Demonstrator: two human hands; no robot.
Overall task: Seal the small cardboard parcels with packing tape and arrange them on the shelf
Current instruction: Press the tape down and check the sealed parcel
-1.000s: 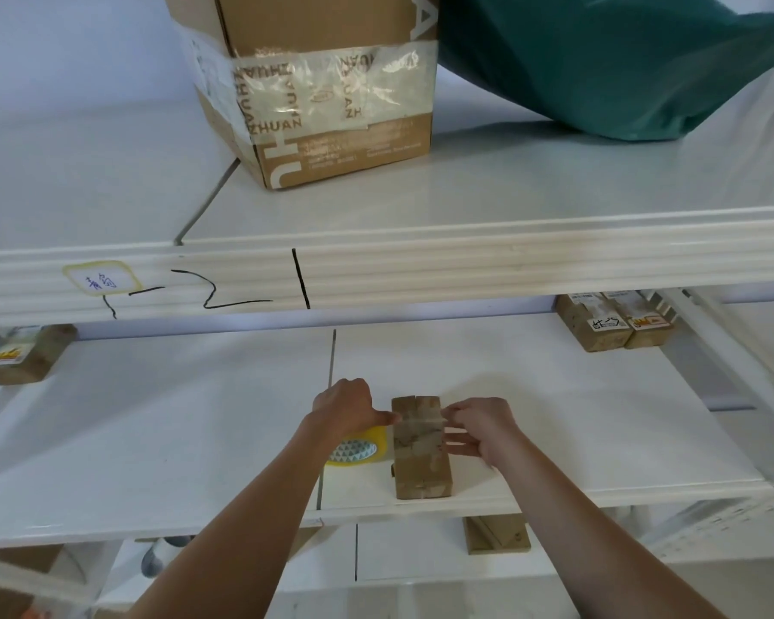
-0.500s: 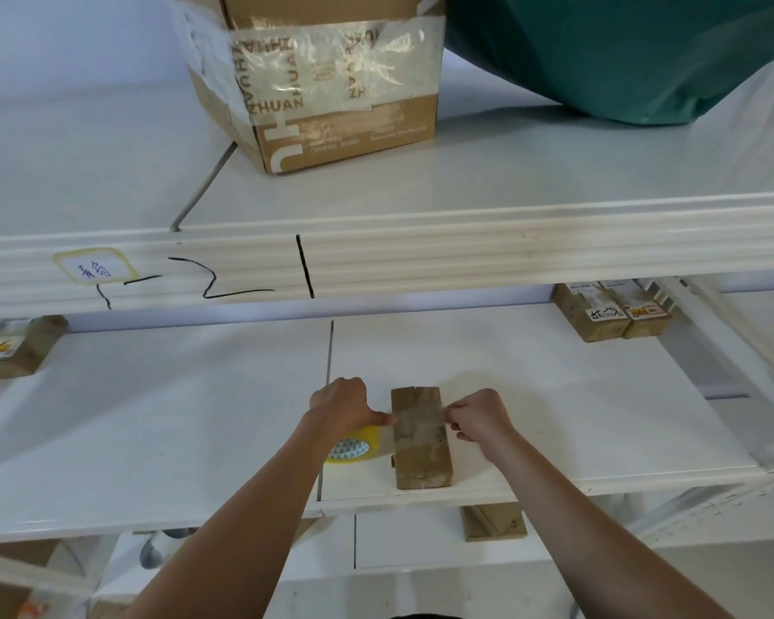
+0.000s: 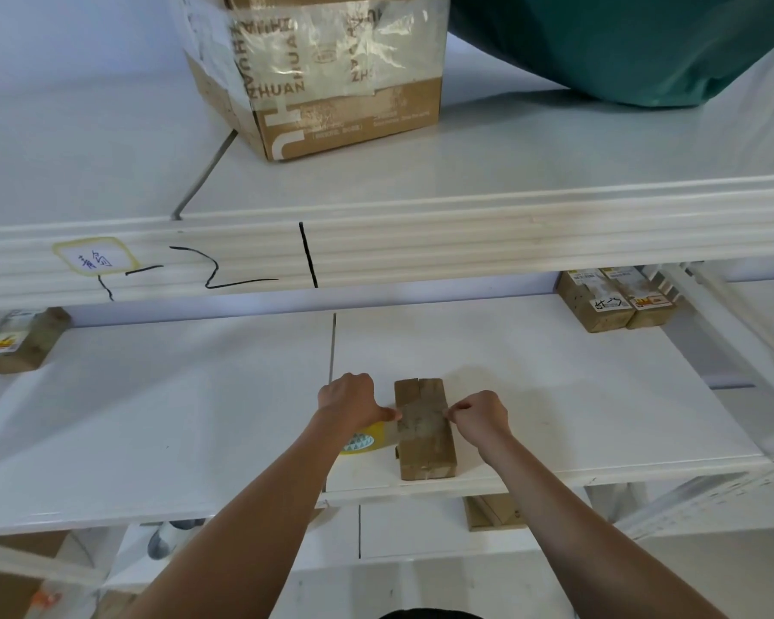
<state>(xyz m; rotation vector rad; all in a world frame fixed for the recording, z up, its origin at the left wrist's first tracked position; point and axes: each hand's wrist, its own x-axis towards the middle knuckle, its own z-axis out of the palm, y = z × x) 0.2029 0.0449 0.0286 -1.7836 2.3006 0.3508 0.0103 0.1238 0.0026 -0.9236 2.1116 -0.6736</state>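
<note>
Hardly moved since the earlier frames: both hands in the same grip at the parcel [image 3: 425, 428], right fingers drawn a little tighter at the tape end. Nearest, seen below the shelf's front lip, a brown box [image 3: 494, 513] on the lower level. On the middle shelf [image 3: 599, 395], close to its front edge, lay the parcel, long side running front to back, with a strip of clear tape [image 3: 421, 424] stretched across its top. Left hand [image 3: 351, 402] curled over the yellow tape roll [image 3: 363, 442], thumb reaching to the parcel's left edge and pressing the strip there; roll just beside the parcel, mostly hidden under the hand. Right hand [image 3: 481, 415] curled, fingertips pinching the tape's free end at the parcel's right edge. Farther back on the same shelf, two labelled parcels [image 3: 613, 301] side by side and touching at the far right, and one labelled parcel [image 3: 16, 341] at the far left, well apart from the hands. Above, on the upper shelf's front rail [image 3: 465, 247], black marker strokes and a small yellow-edged label [image 3: 95, 261]. Farthest, on the upper shelf, a large cardboard box [image 3: 331, 78] patched with printed clear tape, and right of it a dark green bag [image 3: 635, 42].
</note>
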